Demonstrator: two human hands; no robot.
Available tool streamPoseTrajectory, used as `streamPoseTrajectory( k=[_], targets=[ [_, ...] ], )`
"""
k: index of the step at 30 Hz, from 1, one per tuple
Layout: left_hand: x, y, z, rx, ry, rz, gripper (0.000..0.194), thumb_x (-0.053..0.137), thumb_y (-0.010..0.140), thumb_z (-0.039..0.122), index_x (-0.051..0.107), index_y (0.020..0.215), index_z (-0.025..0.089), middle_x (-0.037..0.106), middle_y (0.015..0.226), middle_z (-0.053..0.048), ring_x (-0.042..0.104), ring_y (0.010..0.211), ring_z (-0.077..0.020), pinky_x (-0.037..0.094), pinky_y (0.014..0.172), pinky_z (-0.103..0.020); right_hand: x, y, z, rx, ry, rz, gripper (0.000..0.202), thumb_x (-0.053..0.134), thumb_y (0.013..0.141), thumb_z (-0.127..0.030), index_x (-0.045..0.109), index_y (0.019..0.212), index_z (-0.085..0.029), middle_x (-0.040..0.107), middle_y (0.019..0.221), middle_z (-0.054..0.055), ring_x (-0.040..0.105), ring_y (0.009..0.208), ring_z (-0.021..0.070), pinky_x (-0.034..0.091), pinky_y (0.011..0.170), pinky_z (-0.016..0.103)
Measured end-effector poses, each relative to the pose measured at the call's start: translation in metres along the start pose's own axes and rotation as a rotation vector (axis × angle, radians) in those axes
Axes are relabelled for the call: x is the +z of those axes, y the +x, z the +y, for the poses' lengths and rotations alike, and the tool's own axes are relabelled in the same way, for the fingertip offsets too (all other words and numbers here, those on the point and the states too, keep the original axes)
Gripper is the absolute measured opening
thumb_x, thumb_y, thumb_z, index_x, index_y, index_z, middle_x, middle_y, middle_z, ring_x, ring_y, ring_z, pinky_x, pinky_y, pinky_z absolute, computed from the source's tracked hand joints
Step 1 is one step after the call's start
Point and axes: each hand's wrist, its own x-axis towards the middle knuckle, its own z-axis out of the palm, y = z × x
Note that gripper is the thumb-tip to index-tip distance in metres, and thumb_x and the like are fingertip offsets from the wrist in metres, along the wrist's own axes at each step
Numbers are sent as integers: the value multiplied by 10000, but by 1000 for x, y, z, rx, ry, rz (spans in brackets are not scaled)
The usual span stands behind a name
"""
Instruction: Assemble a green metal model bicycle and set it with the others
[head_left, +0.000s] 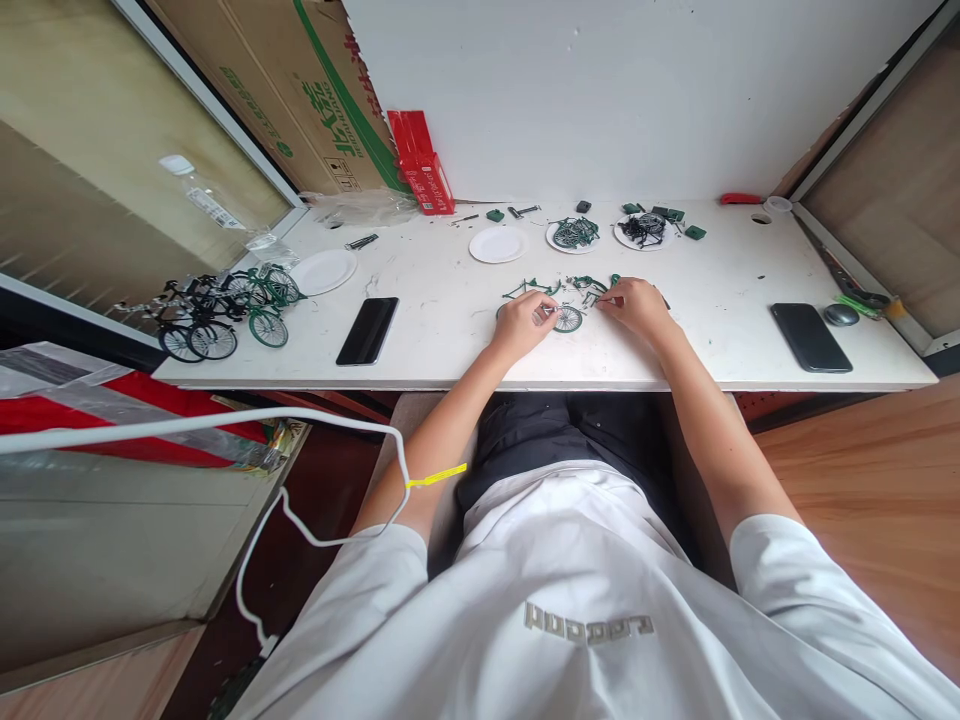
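My left hand (525,325) is closed in a pinch, with a small pale sliver just showing at its fingertips; what it is I cannot make out. Beside those fingertips a miniature bicycle wheel (570,319) lies on the table. Just beyond the hand is a thin green bicycle frame piece (531,287). My right hand (636,308) has its fingertips pressed together low over the tabletop, and anything between them is hidden. Small dark green bicycle parts (585,284) lie scattered right by its fingers.
White plates hold green wheels (574,233) and black parts (643,229); another plate (498,244) stands beside them. Assembled toy bicycles (217,310) crowd the left end. Phones lie left (367,331) and right (811,337). A red box (424,170) stands at the back.
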Motion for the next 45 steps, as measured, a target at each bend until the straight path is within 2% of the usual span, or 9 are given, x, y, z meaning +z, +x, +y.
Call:
streamPoseTrajectory(
  k=[12,17,20,23,26,30,35,41,45],
  targets=[
    [1,0,-1,14,-16,2,35,793,968,204,777,994,223,855,1042,-37,777,738,-140,629,749,-291,2,1,0,51,-31,-21,206,704,1053,-318,874,1062,-203,794,1093,156,695,1014,331,426,732,392],
    [0,1,1,-9,9,-10,27,789,969,225,775,991,230,860,1039,-42,783,750,-152,641,753,-299,1,-2,-6,77,-30,21,229,599,1093,-270,811,1137,-193,750,1243,194,688,1048,340,444,738,401],
    [-1,1,1,-13,9,-13,25,786,969,241,776,990,231,862,1039,-45,783,749,-157,642,741,-301,0,-2,-9,88,55,78,237,570,1115,-290,784,1168,-204,759,1292,183,686,988,309,466,774,401],
    [0,1,-1,-9,3,-12,27,788,970,240,778,993,231,858,1035,-44,780,745,-156,638,738,-302,3,0,-12,116,192,120,227,609,1094,-306,775,1222,-220,820,1171,136,694,940,293,495,830,401],
    [1,1,-3,6,-3,0,25,789,977,234,777,998,229,848,1026,-34,772,734,-146,617,722,-291,10,3,-21,44,402,174,324,677,1029,-329,779,1311,-205,842,1094,117,710,941,292,546,917,418],
    [1,0,-3,15,-3,1,30,792,979,225,772,1001,227,844,1034,-29,777,740,-141,603,711,-283,21,4,-38,-31,551,200,255,695,991,-417,837,1097,-234,859,1158,137,716,969,305,579,964,458],
    [0,1,-1,-3,26,-5,56,788,979,201,778,1027,228,853,1055,-31,785,761,-145,618,745,-285,28,-4,-53,-109,579,233,354,653,1053,-509,831,1258,-282,829,1160,125,697,1018,314,578,902,452],
    [2,0,-5,40,4,39,65,791,971,177,784,1023,216,846,1034,-24,774,741,-127,588,728,-263,37,-5,-51,-182,558,254,273,648,1065,-457,856,1093,-283,848,1136,130,726,1061,319,568,778,428],
    [3,-2,-5,51,-4,47,62,789,969,176,782,1019,213,844,1037,-24,770,743,-124,572,729,-255,46,-1,-45,-209,564,317,269,677,1062,-447,867,1093,-259,874,1099,122,756,990,310,568,703,411]
  ],
)
